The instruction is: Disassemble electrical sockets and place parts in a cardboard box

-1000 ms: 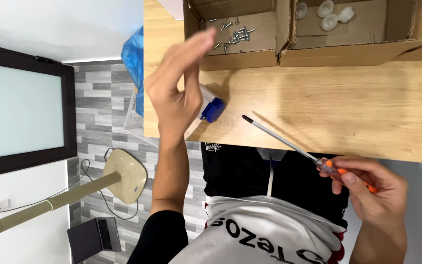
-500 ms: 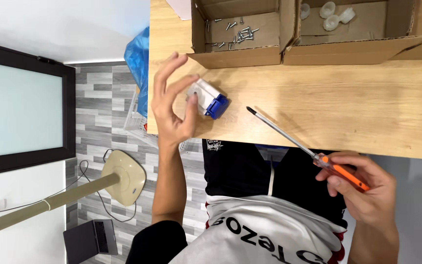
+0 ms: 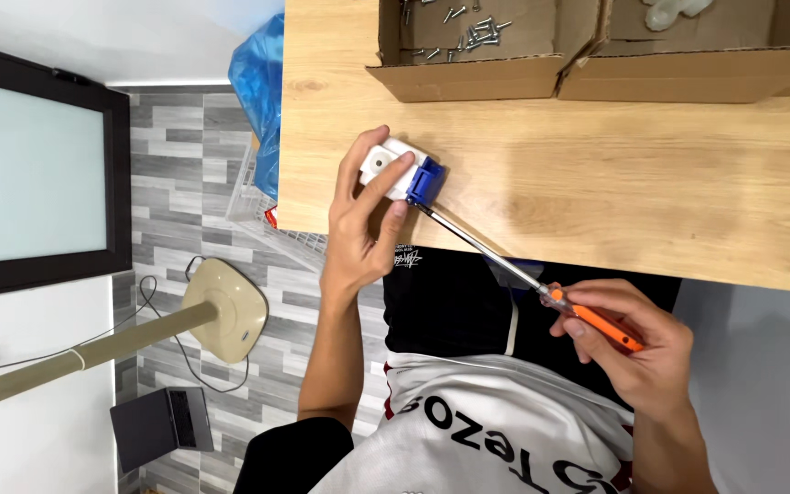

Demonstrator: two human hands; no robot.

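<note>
1. Head view, against half a second ago: the left hand [image 3: 363, 229] has closed down from spread fingers onto the small white plastic block with a blue end [image 3: 404, 172], pinning it flat near the table's near edge.
2. The screwdriver [image 3: 505, 261], which lay away from the block before, now has its tip touching the blue end, just past the left fingertips.
3. The right hand [image 3: 637, 343] is clenched round the orange handle, thumb on top; the thin bright metal shaft runs slantwise from that grip to the block.
4. The wooden table [image 3: 642, 183] is pale, smooth and grained.
5. Beyond the held block stand open brown cardboard boxes [image 3: 468, 78]; the nearer one holds loose grey screws [image 3: 473, 32].
</note>
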